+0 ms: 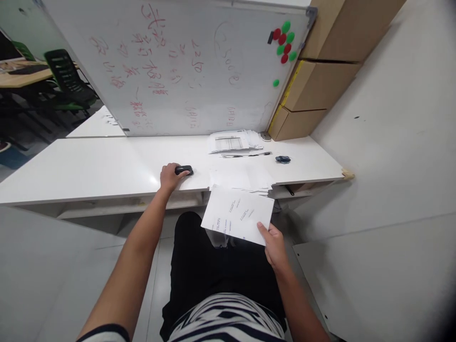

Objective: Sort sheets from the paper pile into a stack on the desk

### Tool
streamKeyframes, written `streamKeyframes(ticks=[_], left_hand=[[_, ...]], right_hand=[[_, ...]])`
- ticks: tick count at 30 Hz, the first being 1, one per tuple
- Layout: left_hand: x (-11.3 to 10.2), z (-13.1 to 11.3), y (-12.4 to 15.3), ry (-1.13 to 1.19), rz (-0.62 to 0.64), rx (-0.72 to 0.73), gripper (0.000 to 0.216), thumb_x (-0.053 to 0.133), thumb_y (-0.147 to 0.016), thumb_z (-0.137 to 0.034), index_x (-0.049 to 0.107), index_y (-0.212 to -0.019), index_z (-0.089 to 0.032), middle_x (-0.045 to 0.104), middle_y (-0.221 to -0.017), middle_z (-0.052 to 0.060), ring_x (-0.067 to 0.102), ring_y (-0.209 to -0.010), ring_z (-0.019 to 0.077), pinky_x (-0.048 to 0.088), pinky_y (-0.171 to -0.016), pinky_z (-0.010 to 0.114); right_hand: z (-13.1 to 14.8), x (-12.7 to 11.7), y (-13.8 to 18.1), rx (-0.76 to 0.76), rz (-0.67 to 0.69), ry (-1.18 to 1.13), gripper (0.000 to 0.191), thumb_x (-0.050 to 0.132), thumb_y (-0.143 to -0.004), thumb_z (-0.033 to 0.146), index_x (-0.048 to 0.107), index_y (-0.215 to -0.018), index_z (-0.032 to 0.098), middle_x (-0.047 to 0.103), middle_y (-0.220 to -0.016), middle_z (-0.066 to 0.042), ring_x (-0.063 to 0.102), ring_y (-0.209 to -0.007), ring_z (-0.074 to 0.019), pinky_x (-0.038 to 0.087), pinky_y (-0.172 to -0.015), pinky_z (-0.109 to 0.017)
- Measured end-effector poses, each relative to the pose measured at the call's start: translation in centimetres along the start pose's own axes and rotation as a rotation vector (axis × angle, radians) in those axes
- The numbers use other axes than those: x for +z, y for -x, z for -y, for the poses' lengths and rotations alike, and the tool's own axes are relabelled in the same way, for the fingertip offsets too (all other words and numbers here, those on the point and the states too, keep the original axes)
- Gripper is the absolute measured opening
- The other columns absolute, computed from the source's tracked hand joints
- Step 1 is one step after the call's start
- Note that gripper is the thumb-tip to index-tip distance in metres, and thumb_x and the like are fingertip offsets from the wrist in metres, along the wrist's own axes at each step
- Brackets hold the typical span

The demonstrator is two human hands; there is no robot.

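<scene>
My left hand [171, 177] rests on the desk, its fingers wrapped round what looks like a small black stapler [184, 169]. Beyond the desk's front edge, my right hand [274, 243] pinches the lower right corner of printed paper sheets [237, 213], thumb on top. These sheets are tilted over my lap and carry a few lines of small print; I cannot tell how many are in the hand. Just behind them, a pile of white paper [242, 176] lies at the desk's edge, partly covered by the held sheets.
A second paper stack [231, 142] lies farther back on the white desk [107, 164]. A dark blue crumpled item [283, 159] is to its right. A whiteboard [199, 71] with magnets stands behind, beside stacked cardboard boxes [302, 85]. Open shelves [142, 203] run under the desktop.
</scene>
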State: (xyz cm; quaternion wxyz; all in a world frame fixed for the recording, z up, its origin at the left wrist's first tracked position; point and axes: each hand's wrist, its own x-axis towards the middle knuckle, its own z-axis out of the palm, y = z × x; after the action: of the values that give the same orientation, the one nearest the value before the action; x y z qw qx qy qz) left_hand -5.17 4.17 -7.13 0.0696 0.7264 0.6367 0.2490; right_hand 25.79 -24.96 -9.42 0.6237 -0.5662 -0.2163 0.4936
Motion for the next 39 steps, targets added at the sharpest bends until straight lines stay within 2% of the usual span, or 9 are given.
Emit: streamKeyframes(ticks=[5,10,15,23,27,29,32,35,39], left_hand=[[-0.5,0.5,0.9,0.088,0.073,0.123,0.041,0.064,-0.076,-0.051,0.06,-0.1,-0.018,0.061,-0.101,0.009,0.05,-0.097,0.0248,0.04,-0.084,0.035],[-0.5,0.5,2.5,0.182,0.065,0.139,0.037,0.066,-0.075,-0.046,0.061,-0.098,-0.019,0.061,-0.099,0.007,0.051,-0.096,0.0233,0.041,-0.082,0.034],[-0.3,0.6,3.0,0.218,0.055,0.134,0.035,0.069,-0.073,-0.043,0.061,-0.098,-0.02,0.061,-0.099,0.006,0.05,-0.097,0.0232,0.041,-0.083,0.034],[-0.6,0.6,3.1,0.28,0.064,0.135,0.037,0.069,-0.072,-0.047,0.061,-0.096,-0.02,0.061,-0.096,0.006,0.05,-0.095,0.0232,0.041,-0.079,0.034],[-1.3,0.1,3.4,0.255,0.113,0.133,0.043,0.067,-0.072,-0.054,0.062,-0.098,-0.02,0.063,-0.099,0.007,0.051,-0.097,0.0242,0.042,-0.08,0.034],[-1.9,-0.1,3.2,0.224,0.168,0.141,0.044,0.059,-0.076,-0.058,0.063,-0.099,-0.02,0.065,-0.101,0.008,0.053,-0.098,0.0247,0.042,-0.082,0.035],[-3.0,-0.4,1.8,0.121,0.313,0.106,0.054,0.032,-0.088,-0.062,0.067,-0.092,-0.021,0.069,-0.099,0.009,0.058,-0.098,0.0261,0.036,-0.097,0.045],[-3.7,-1.2,-0.7,0.012,0.461,0.015,0.068,0.019,-0.088,-0.068,0.07,-0.091,-0.023,0.07,-0.108,0.009,0.058,-0.108,0.0308,0.017,-0.108,0.057],[-2.4,-3.2,-3.4,-0.017,0.382,-0.045,0.07,0.012,-0.088,-0.068,0.06,-0.121,-0.029,0.054,-0.137,0.006,0.044,-0.129,0.0325,0.012,-0.11,0.061]], right_hand=[[0.8,3.1,-1.7,-0.027,0.073,-0.012,0.046,0.074,-0.073,0.046,0.069,-0.108,0.017,0.073,-0.102,-0.009,0.069,-0.085,-0.0249,0.056,-0.073,-0.038],[1.4,6.4,-3.6,-0.056,0.113,0.058,0.051,0.068,-0.076,0.052,0.065,-0.114,0.019,0.073,-0.098,-0.007,0.065,-0.067,-0.0202,0.049,-0.045,-0.027],[1.0,8.5,-4.7,-0.073,0.167,0.038,0.051,0.066,-0.077,0.052,0.064,-0.115,0.019,0.072,-0.096,-0.006,0.062,-0.063,-0.0172,0.044,-0.041,-0.025],[-0.3,11.5,-6.1,-0.042,0.265,0.073,0.044,0.063,-0.079,0.048,0.061,-0.112,0.02,0.07,-0.102,-0.006,0.06,-0.064,-0.015,0.047,-0.043,-0.024],[-0.9,12.7,-5.8,-0.023,0.311,0.107,0.044,0.062,-0.079,0.047,0.058,-0.114,0.02,0.069,-0.106,-0.006,0.062,-0.068,-0.0161,0.049,-0.045,-0.025],[-1.1,13.0,-5.5,-0.017,0.33,0.119,0.045,0.062,-0.079,0.047,0.057,-0.115,0.02,0.068,-0.107,-0.007,0.063,-0.069,-0.0166,0.05,-0.047,-0.025],[-1.5,12.9,-5.2,-0.015,0.358,0.137,0.048,0.062,-0.079,0.047,0.055,-0.118,0.02,0.069,-0.107,-0.007,0.064,-0.069,-0.0174,0.051,-0.049,-0.027],[-1.6,12.6,-5.3,-0.047,0.364,0.173,0.049,0.064,-0.078,0.047,0.057,-0.119,0.02,0.07,-0.106,-0.007,0.066,-0.075,-0.0194,0.054,-0.057,-0.03],[-1.4,12.2,-5.5,-0.126,0.355,0.226,0.046,0.064,-0.079,0.046,0.06,-0.117,0.02,0.07,-0.111,-0.007,0.065,-0.098,-0.0244,0.054,-0.082,-0.039]])
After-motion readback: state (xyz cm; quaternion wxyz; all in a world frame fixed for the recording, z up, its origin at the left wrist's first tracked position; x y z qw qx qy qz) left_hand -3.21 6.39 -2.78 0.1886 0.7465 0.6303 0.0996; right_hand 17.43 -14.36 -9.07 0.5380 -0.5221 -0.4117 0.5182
